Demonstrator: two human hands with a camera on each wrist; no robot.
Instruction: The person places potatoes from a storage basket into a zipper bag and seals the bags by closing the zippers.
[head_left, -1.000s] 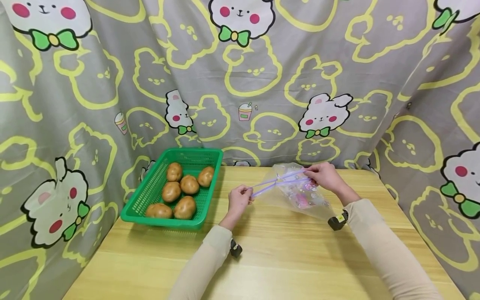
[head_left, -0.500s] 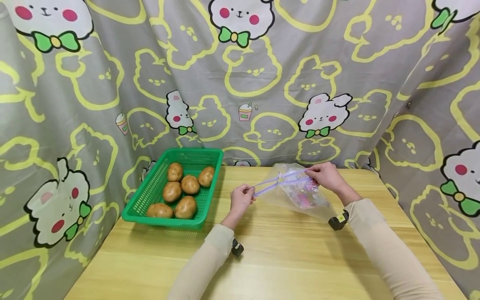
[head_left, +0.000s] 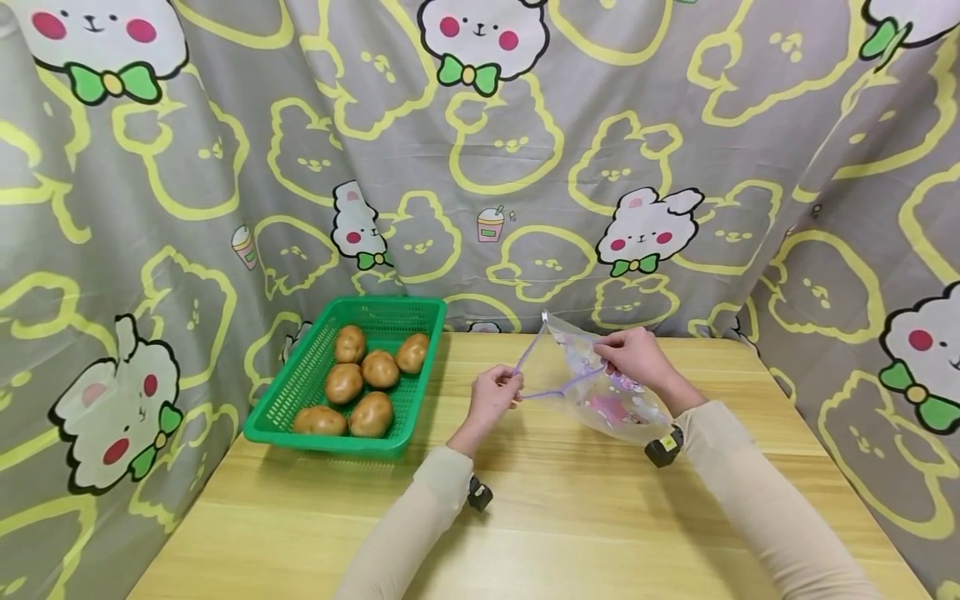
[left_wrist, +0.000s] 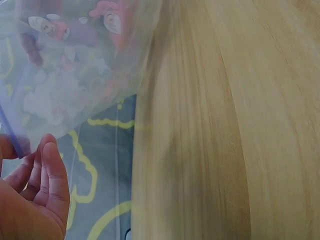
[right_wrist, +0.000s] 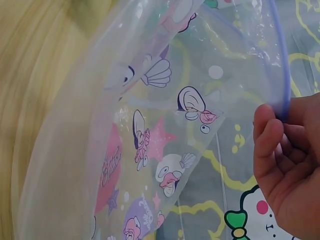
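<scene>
A clear zip bag [head_left: 618, 406] with pink and purple prints and a purple zip edge is held above the right part of the table, its mouth spread wide. My left hand [head_left: 495, 395] pinches the purple edge on the mouth's left side. On the opposite side my right hand [head_left: 637, 357] grips the other edge between thumb and fingers. Close up in the right wrist view, the bag [right_wrist: 150, 145] shows shell and starfish prints beside the curled fingers [right_wrist: 267, 145]. In the left wrist view, the purple strip runs into the pinch of the hand [left_wrist: 37, 195].
A green plastic basket [head_left: 258, 435] with several brown potatoes [head_left: 371, 415] stands left of my left hand. The wooden table [head_left: 570, 533] reaches back to a grey patterned curtain [head_left: 420, 125] that hangs behind and on both sides.
The bag's mouth has gone from a narrow, stretched slit to a wide opening. My left hand has shifted slightly right and my right hand slightly left, closer together.
</scene>
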